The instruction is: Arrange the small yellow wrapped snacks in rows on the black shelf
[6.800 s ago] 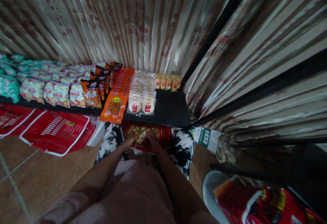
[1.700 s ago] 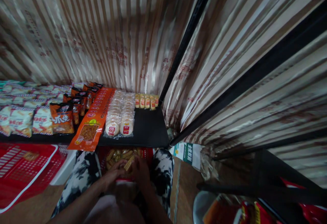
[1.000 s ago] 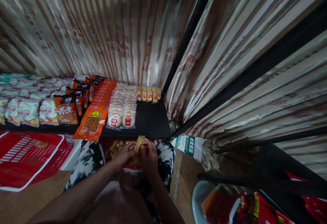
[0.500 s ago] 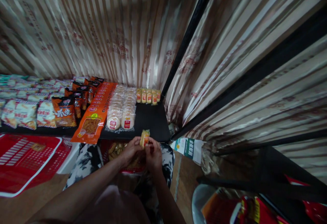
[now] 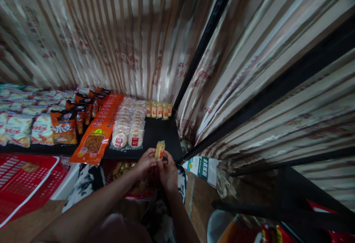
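Note:
Between my two hands is a small yellow wrapped snack point(image 5: 159, 150), held upright by the fingertips just over the front edge of the black shelf point(image 5: 159, 134). My left hand point(image 5: 146, 161) pinches it from the left, and my right hand point(image 5: 168, 171) grips its lower right side. Similar small yellow snack packs point(image 5: 156, 110) stand in a short row at the shelf's back right corner. Left of them lie two columns of round white crackers point(image 5: 135, 135) in clear wrappers. Below my hands, a red container with more yellow packs point(image 5: 120, 169) is partly covered by my arms.
Overlapping orange snack packs point(image 5: 93, 145), dark-orange bags point(image 5: 63, 126) and white bags point(image 5: 18, 128) line the shelf's left. A red basket point(image 5: 41, 184) sits lower left. Black poles point(image 5: 191, 73) and a striped curtain point(image 5: 124, 32) bound the shelf. A tub point(image 5: 217, 222) stands lower right.
The view has shifted slightly, so the shelf appears lower and farther left. Both hands still hold the small yellow snack, now turned a little, with more of its wrapper showing.

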`<state>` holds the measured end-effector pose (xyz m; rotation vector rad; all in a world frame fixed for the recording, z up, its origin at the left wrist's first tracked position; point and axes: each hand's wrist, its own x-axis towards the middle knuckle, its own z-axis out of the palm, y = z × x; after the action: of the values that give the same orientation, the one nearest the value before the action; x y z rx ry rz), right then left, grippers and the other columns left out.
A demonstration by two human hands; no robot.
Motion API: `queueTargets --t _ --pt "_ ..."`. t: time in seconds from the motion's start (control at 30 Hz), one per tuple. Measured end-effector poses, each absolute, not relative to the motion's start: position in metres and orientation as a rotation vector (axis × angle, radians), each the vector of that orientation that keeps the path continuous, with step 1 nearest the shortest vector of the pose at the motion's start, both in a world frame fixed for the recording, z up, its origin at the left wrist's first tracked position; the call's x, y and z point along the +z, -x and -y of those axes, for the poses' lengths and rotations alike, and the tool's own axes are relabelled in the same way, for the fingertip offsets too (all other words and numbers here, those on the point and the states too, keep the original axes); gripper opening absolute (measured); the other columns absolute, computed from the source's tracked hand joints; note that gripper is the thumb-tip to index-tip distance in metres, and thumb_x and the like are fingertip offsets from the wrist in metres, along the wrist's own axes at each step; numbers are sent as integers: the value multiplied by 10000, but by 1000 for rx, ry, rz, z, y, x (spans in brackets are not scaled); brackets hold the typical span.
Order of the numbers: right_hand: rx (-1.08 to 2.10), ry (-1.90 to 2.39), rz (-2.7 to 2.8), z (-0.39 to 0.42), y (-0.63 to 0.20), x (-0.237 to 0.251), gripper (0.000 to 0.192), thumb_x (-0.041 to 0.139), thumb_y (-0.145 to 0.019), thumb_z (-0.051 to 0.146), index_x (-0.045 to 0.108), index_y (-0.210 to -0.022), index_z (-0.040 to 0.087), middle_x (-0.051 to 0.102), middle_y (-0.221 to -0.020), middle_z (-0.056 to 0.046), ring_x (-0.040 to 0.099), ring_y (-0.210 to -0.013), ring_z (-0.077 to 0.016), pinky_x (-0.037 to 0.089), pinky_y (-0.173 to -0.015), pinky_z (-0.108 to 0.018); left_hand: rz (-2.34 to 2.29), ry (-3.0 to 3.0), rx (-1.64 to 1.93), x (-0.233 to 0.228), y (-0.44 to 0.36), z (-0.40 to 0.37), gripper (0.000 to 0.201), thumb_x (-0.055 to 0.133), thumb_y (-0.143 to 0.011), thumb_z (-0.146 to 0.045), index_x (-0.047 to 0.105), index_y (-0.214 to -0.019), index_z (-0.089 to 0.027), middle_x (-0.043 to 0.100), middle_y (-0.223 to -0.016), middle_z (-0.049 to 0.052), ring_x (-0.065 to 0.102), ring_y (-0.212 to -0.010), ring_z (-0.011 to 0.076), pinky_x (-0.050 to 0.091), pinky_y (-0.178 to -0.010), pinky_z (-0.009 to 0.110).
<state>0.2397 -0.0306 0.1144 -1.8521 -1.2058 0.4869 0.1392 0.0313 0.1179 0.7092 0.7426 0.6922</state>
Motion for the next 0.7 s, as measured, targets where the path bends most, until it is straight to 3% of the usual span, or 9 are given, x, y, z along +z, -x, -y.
queueTargets --t 0.1,0.27,0.4,0.57,0.7 --pt "509 1891 1205 26 -242 117 466 435 -834 372 502 -1220 121 608 -1154 -129 639 -768 -181 487 -782 -326 -736 -703 692 115 -145 -37 366 607 -543 -68 527 -890 -153 667 -924 54 632 -864 180 478 -785 297" --pt "518 1944 1179 19 -243 117 483 426 -820 373 496 -1223 116 627 -1131 -125 646 -780 -195 483 -783 -336 -753 -687 731 119 -153 -39 415 519 -458 -17 533 -850 -154 664 -816 17 610 -717 141 466 -643 233" --pt "513 1942 1146 14 -244 113 470 430 -794 342 495 -1206 125 649 -1072 -115 643 -688 -182 492 -725 -327 -804 -697 742 127 -158 -37 381 570 -484 -21 545 -838 -159 675 -819 17 604 -678 134 457 -619 227" --pt "430 1950 1079 1 -252 104 453 453 -776 334 509 -1178 134 627 -1096 -127 635 -665 -177 498 -703 -329 -836 -746 704 131 -166 -46 315 625 -523 -51 608 -823 -144 691 -839 34 634 -757 163 476 -685 246" --pt "327 1907 1114 -14 -261 94 430 446 -781 302 516 -1170 132 626 -1091 -138 637 -868 -218 493 -762 -337 -842 -778 737 132 -176 -57 290 613 -580 -73 632 -859 -147 702 -884 49 641 -878 189 479 -800 275"
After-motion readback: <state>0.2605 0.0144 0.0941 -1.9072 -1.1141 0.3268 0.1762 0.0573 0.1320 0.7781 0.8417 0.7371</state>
